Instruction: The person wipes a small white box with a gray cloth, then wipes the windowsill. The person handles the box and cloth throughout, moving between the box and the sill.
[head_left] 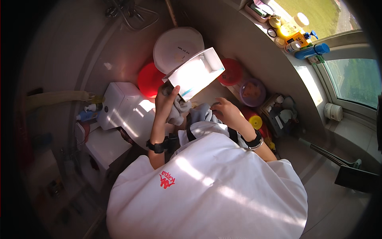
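My left hand point(165, 100) is closed on the near left corner of a white open box point(191, 78), its thumb on the rim. The box tilts, and sunlight washes out its inside. Below that hand hangs a bunched grey cloth point(176, 114), which seems pinched under the fingers; how it is held is partly hidden. My right hand point(228, 113) hovers over my lap, apart from the box, fingers loosely bent and apart with nothing seen in them.
A white round basin point(179, 47) leans on the wall behind the box. Red tubs point(148, 79) flank it, with a purple basin point(252, 92) at right. A white cabinet point(124, 106) stands left. Bottles point(292, 27) line the windowsill. A squeegee-like tool point(330, 153) lies right.
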`<control>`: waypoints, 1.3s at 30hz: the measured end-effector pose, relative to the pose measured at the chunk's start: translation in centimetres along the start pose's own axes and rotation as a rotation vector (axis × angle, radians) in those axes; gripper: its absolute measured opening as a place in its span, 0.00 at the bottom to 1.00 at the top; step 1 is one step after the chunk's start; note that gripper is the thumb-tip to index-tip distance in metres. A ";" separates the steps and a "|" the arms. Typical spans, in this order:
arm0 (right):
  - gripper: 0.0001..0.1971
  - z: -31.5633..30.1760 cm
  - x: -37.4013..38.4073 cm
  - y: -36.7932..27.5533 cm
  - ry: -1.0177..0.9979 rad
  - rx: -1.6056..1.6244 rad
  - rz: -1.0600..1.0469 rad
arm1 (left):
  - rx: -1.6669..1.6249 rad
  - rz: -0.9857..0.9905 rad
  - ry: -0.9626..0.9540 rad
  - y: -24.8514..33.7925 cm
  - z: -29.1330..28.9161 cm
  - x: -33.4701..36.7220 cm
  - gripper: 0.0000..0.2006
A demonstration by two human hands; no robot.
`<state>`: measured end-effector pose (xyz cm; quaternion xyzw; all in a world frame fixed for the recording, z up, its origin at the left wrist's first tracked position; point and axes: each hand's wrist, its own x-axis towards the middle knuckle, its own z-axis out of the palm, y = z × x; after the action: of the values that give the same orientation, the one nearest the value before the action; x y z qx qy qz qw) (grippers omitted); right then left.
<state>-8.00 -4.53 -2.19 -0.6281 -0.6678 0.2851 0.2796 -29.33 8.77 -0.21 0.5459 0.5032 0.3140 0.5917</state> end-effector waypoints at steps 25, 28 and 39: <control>0.08 12.8 10.4 -8.6 0.236 -0.030 -0.056 | 0.369 -0.006 0.293 -1.9 -10.9 -10.6 0.34; 0.06 13.0 10.5 -8.9 0.252 -0.028 -0.031 | 0.304 -0.014 0.301 -2.2 -11.3 -10.7 0.33; 0.03 12.8 10.3 -12.3 0.120 0.307 -0.197 | 0.246 -0.121 0.279 -1.9 -12.2 -10.3 0.32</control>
<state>-26.27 4.75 -1.71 -0.5255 -0.6568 0.3172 0.4380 -44.12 2.94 1.79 0.5341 0.6469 0.2865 0.4628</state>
